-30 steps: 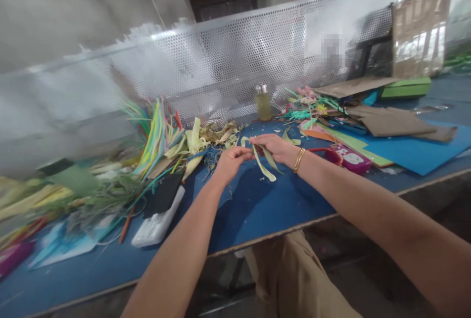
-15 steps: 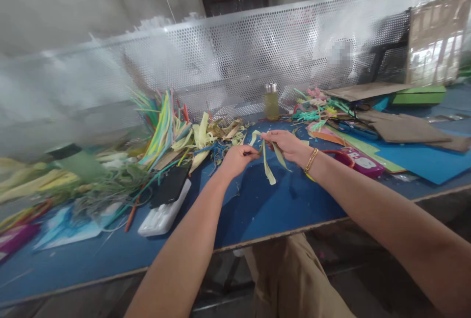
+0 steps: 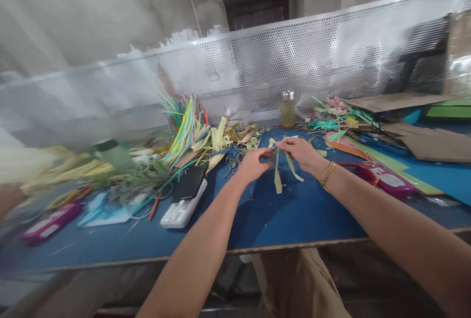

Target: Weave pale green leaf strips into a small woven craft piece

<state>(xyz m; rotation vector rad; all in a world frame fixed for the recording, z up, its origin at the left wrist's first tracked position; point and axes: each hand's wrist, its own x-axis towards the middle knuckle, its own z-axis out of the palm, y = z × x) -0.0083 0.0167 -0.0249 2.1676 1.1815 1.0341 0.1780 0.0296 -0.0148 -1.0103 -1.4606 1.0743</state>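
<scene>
Both of my hands meet over the blue table [image 3: 287,215], pinching pale green leaf strips [image 3: 278,176] between them. My left hand [image 3: 253,165] is closed on the strips' upper end. My right hand [image 3: 302,153], with a gold bangle at the wrist, grips the same strips from the right; two loose ends hang down toward the table. Just behind my hands lies a pile of dried yellow-green leaves [image 3: 225,140].
A bundle of coloured strips [image 3: 184,124] leans at the back left. A black phone [image 3: 189,184] lies on a white case [image 3: 183,208]. A small glass bottle [image 3: 287,108] stands by the perforated metal screen [image 3: 257,67]. Red-handled scissors [image 3: 358,170], coloured paper and cardboard [image 3: 434,142] lie right.
The view has swung, so everything sits further right in the picture. My hands stay together on the strips, whose loose ends now hang straighter down.
</scene>
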